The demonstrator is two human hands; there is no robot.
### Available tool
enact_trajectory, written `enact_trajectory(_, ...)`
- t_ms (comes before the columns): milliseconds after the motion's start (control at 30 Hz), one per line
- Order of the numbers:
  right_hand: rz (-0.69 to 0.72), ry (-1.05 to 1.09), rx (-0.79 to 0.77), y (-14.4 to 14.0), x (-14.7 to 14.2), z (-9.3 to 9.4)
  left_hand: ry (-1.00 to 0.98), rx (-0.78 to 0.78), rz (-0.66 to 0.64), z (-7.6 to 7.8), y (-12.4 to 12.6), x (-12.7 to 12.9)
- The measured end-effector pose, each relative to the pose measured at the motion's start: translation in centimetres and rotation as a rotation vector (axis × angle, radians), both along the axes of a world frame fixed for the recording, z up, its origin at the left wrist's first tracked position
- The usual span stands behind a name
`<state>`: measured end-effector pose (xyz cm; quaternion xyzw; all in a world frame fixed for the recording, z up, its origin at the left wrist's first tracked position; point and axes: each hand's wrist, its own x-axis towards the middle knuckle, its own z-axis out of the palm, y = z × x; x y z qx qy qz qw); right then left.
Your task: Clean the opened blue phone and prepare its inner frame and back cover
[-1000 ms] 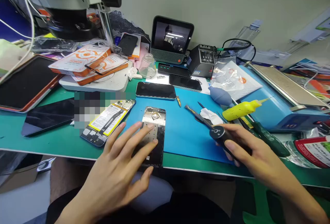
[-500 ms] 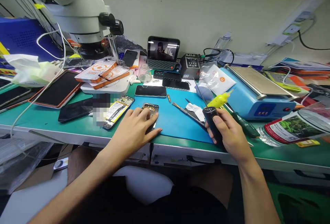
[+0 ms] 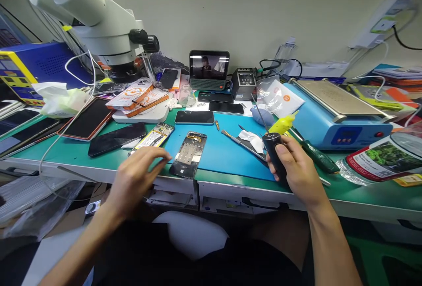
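Hands at a phone repair bench
Right hand [image 3: 296, 167] grasps a black electric screwdriver [image 3: 274, 152]; left hand [image 3: 136, 176], fingers loose, hovers beside the opened phone frame [image 3: 189, 154].

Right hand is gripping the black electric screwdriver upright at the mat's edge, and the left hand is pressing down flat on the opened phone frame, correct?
Not quite. The head view shows the left hand off the opened phone frame, hovering beside it at the bench edge. The rest holds: the right hand grips the black electric screwdriver upright at the edge of the blue mat.
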<state>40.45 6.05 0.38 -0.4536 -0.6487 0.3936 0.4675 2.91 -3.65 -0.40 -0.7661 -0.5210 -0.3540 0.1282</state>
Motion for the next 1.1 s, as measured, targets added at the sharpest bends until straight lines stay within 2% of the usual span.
enact_trajectory(100,-0.012,0.011,-0.01,-0.1,0.0,0.1,-0.051,0.002,0.154,-0.2,-3.1,-3.7)
enact_trajectory(200,-0.028,0.008,-0.005,-0.1,-0.1,0.0,-0.097,0.084,0.466,-0.9,-7.0,-7.7)
enact_trajectory(267,-0.043,0.0,0.001,0.0,-0.2,-0.1,-0.101,0.044,0.638,-1.5,-9.4,-9.8)
enact_trajectory(333,-0.059,-0.01,0.003,0.1,-0.3,-0.1,-0.104,-0.023,0.715,-2.1,-11.1,-10.8)
enact_trajectory(400,-0.075,-0.018,0.005,0.2,-0.5,-0.1,-0.106,-0.077,0.722,-2.6,-11.9,-10.5)
enact_trajectory(500,-0.101,-0.031,0.014,0.2,-0.6,-0.1,-0.095,-0.099,0.622,-2.9,-11.2,-8.0)
enact_trajectory(633,-0.109,-0.053,0.02,0.2,-0.7,-0.1,-0.034,-0.078,0.281,-2.0,-8.0,-2.4)
enact_trajectory(733,-0.098,-0.065,0.017,0.3,-0.7,-0.1,0.056,-0.085,0.1,-1.2,-4.7,0.9)
enact_trajectory(800,-0.091,-0.071,0.013,0.3,-0.7,-0.1,0.091,-0.084,0.002,-1.1,-2.6,1.9)
enact_trajectory(900,-0.084,-0.074,-0.005,0.1,-0.6,0.0,0.107,-0.054,-0.157,-1.3,-0.3,2.0)
enact_trajectory(1000,-0.076,-0.079,-0.022,0.0,-0.6,0.1,0.106,0.005,-0.248,-1.6,0.4,1.8)
enact_trajectory(1100,-0.075,-0.09,-0.036,-0.1,-0.7,0.3,0.099,0.095,-0.265,-1.7,0.2,2.9)
